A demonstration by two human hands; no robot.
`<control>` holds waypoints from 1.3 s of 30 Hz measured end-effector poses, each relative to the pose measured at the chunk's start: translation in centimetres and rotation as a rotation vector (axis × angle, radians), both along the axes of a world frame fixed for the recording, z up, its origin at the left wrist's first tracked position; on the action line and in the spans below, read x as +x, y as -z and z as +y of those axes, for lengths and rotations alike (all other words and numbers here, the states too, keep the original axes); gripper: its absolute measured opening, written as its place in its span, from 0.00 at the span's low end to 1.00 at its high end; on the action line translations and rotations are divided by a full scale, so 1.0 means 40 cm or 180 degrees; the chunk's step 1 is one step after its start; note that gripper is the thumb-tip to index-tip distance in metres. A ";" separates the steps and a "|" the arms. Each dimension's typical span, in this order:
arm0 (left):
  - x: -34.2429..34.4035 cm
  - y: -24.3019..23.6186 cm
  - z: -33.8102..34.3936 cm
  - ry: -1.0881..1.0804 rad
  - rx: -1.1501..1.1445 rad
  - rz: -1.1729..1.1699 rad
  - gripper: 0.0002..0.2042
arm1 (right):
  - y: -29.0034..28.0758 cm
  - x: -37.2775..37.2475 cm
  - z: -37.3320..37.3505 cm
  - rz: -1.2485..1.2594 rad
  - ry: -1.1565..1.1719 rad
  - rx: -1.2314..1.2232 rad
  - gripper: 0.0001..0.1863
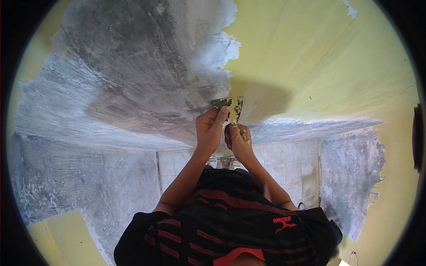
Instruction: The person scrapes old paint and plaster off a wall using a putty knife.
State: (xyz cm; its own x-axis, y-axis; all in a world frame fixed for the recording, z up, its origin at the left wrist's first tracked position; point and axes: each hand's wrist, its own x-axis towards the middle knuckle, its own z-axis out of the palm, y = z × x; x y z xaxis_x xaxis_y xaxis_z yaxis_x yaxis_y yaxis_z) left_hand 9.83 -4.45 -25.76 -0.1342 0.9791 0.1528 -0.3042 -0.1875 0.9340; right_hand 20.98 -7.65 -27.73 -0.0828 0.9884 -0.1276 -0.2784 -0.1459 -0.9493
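A scraper [219, 102] with a wide dark blade lies against the wall, its edge at the ragged border of the yellow paint [293, 57]. Yellow paint flakes cover part of the blade. My right hand [239, 139] is closed low on the scraper where its handle would be; the handle itself is hidden by the fingers. Small flakes cling to that hand. My left hand [209, 128] grips the blade's left side, thumb flat on its face and the other fingers out of sight behind it. Bare grey plaster [142, 57] spreads left of the border.
Pale floor tiles [284, 166] show below, with my shoes [234, 165] close to the wall's foot. Side walls, part grey and part yellow, stand at left and right. A dark object [417, 138] is at the far right rim. A wire [353, 255] shows at the lower right.
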 end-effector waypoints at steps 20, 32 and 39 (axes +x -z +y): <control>0.017 -0.270 0.023 -0.0215 0.0560 0.0469 0.19 | -0.236 0.030 0.014 0.0025 -0.0319 0.0416 0.24; -0.182 0.136 -0.084 0.1226 -0.1321 0.0134 0.17 | -0.030 0.155 -0.033 -0.2715 -0.0511 0.1200 0.13; -0.297 0.383 -0.182 0.1025 -0.0649 0.3142 0.19 | 0.170 0.328 -0.080 -0.4355 -0.0701 0.0072 0.17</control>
